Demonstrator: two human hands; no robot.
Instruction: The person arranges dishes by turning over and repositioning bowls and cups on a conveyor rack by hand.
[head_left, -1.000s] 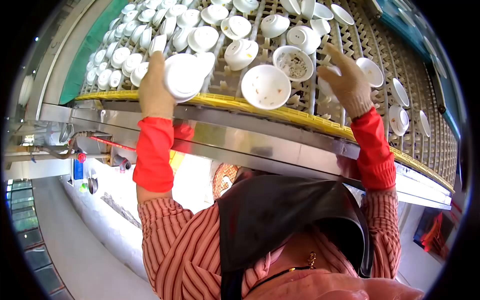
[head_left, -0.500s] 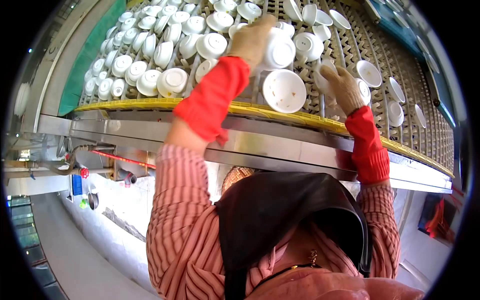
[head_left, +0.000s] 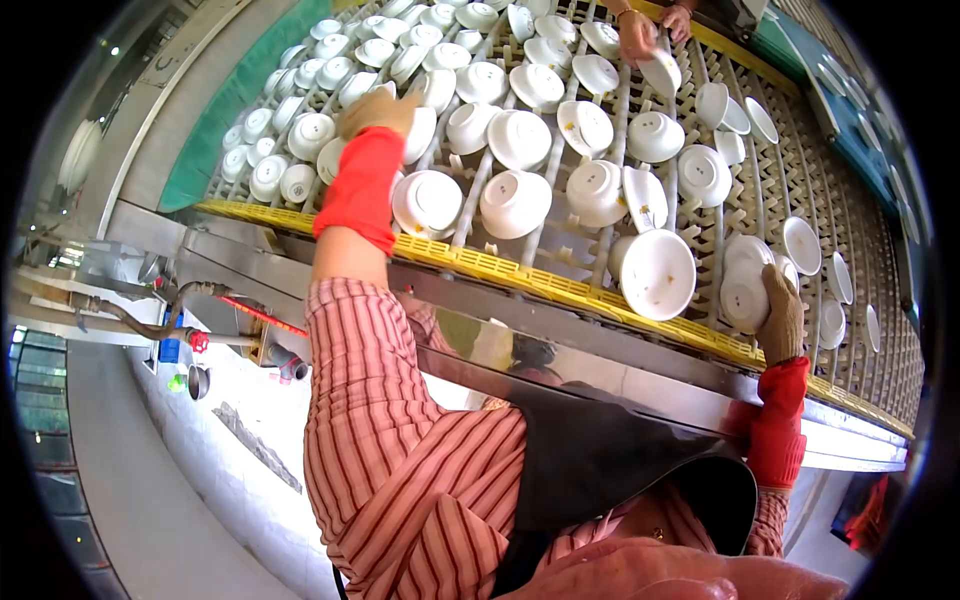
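Observation:
My left hand (head_left: 380, 113), in a beige glove and red sleeve cover, reaches among upturned white bowls on the left of the slatted conveyor (head_left: 570, 245). It is blurred, and its fingers partly hide behind the bowls. My gloved right hand (head_left: 782, 315) has its fingers round the right side of a white bowl (head_left: 744, 298) near the yellow front edge. Another white bowl (head_left: 748, 252) touches that one from behind. Between my hands, a bowl (head_left: 657, 274) with brown specks inside leans with its opening toward me.
At the far side, another person's hand (head_left: 637, 38) holds a tilted white bowl (head_left: 660, 72). Several more bowls lie in rows across the conveyor. A yellow edge strip (head_left: 480, 262) and a metal rail (head_left: 240, 265) run along the front. Pipes (head_left: 130, 310) stand at lower left.
My left hand has moved left across the bowls. My right hand has shifted right and down and now grips a bowl. Another person's hands have come into view at the top.

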